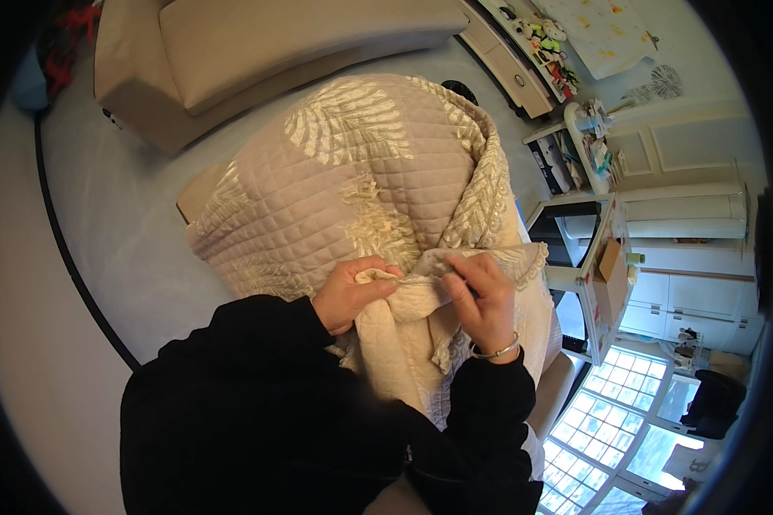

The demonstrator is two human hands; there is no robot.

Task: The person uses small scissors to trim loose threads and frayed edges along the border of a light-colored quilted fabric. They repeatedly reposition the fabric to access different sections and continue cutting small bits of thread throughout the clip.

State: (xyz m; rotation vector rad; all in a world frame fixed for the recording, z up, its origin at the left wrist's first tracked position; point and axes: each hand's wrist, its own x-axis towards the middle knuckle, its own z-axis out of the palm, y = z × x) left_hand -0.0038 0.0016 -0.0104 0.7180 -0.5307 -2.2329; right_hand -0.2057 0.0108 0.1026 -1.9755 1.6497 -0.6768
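Note:
A quilted cover in pale mauve, with shiny cream leaf patterns, spreads over my lap and out in front of me. Its cream underside shows where the fabric folds back towards my body. My left hand pinches a bunched cream edge of the cover between thumb and fingers. Close by on the right, my right hand is bent over the folded scalloped border, its index finger at the fabric and thumb a little apart. A dark patch shows between those fingers; whether it is a small object or shadow is unclear. A silver bangle circles the right wrist.
Beyond the cover stands a beige sofa on a grey floor. To the right are a drawer cabinet topped with toys, a shelf unit, and a white table bearing a cardboard box. Large windows lie at lower right.

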